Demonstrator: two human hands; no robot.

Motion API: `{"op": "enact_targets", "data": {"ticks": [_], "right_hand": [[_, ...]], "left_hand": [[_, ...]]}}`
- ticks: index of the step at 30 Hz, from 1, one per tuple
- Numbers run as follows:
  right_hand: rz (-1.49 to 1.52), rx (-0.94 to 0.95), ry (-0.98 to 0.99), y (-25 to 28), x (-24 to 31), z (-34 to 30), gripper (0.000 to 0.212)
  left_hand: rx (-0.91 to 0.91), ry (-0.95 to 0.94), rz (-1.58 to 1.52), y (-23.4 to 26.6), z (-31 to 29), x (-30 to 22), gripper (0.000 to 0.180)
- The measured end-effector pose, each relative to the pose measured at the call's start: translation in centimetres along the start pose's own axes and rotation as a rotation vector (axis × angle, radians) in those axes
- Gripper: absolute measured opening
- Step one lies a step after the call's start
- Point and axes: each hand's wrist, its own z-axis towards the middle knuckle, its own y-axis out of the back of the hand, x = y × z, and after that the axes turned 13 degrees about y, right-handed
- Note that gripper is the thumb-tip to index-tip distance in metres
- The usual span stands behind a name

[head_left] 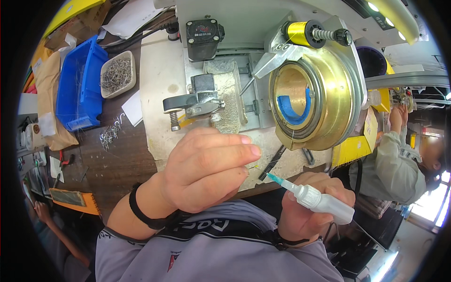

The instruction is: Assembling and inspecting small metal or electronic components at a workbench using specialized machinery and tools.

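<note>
My left hand (206, 169) is closed in a pinch in front of the machine. From its fingertips a thin line with a small yellow-wrapped bit (256, 167) reaches toward the right; what else the fingers hold is hidden. In my right hand (314, 207) lies a small white squeeze bottle (329, 207), gripped on its side. Its tapering teal nozzle (276, 178) points up and left, close to the yellow bit. Above my right hand stands a brass ring head (324, 98) with a blue curved insert (295, 113). A spool of yellow thread (297, 34) is mounted over it.
A metal lever clamp (192, 104) sits beyond my left hand. Farther left are a white tray of small metal hooks (117, 74), a blue bin (77, 89) and loose hooks (110, 136). A black bar (272, 163) lies below the ring. A co-worker (399, 160) sits at right.
</note>
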Motion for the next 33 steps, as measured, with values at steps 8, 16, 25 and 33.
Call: {"op": "enact_targets", "data": {"ticks": [8, 16, 25, 33], "right_hand": [[0.124, -0.029, -0.051, -0.6, -0.3, 0.3, 0.042], [0.168, 0.048, -0.177, 0.1, 1.3, 1.1, 0.04], [-0.031, -0.109, -0.037, -1.2, 0.2, 0.2, 0.031], [0.284, 0.063, -0.03, -0.5, -0.5, 0.8, 0.042]], "left_hand": [[-0.097, -0.037, -0.016, -0.7, -0.1, 0.4, 0.017], [-0.1, -0.032, -0.008, -0.9, -0.2, 0.5, 0.02], [-0.096, -0.03, 0.0, -0.9, -0.1, 0.4, 0.021], [-0.008, -0.007, 0.003, -0.4, 0.0, 0.2, 0.028]]}}
